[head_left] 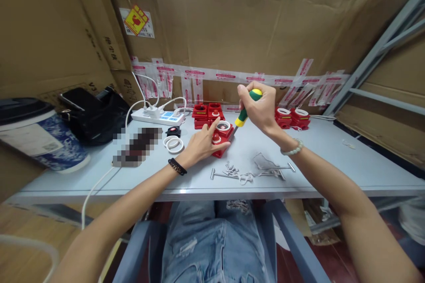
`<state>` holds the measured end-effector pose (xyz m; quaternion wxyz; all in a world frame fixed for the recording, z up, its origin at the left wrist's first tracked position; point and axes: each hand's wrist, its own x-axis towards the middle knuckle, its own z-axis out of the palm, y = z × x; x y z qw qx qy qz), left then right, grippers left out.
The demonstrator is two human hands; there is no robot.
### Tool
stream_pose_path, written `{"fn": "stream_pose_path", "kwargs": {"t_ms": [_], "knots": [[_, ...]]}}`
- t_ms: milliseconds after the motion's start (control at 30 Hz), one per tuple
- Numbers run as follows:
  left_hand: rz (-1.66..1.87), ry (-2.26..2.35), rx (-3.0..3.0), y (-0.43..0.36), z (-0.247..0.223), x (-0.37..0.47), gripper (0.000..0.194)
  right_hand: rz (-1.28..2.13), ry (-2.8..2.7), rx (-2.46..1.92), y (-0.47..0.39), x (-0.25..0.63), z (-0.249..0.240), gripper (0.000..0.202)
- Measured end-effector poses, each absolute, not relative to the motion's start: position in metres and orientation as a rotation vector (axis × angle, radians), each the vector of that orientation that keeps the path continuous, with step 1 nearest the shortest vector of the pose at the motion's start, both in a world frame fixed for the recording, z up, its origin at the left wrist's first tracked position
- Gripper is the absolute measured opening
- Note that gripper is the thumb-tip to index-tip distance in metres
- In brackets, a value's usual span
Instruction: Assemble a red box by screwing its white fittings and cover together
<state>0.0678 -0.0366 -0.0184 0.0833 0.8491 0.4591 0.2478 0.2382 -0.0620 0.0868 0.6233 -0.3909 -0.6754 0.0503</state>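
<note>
My right hand (260, 106) is wrapped round the green and yellow handle of a screwdriver (244, 116). The shaft slants down to the right edge of a red plastic housing (222, 147) with a white ring and a red knob on its top. My left hand (203, 143) rests on that housing, fingers spread, and holds it against the table. Whether the screwdriver tip sits in a screw is too small to tell. Several loose screws (230, 169) and metal T-shaped rods (229, 176) lie just in front. Two white rings (173, 144) and a small black part (173, 131) are left of my hand.
More red housings stand behind (201, 111) and at the right (283, 118). A power strip (158, 116) with white cables, a black bag (96, 115) and a large patterned cup (40, 137) occupy the left. Cardboard (212, 22) walls the back; a metal frame (375, 48) rises at right.
</note>
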Motion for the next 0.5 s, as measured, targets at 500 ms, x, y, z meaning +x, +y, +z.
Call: {"fn": "stream_pose_path", "kwargs": {"t_ms": [500], "knots": [[0.777, 0.803, 2.69, -0.008, -0.016, 0.04, 0.07, 0.168, -1.558, -0.937, -0.053, 0.226, 0.063, 0.034]]}}
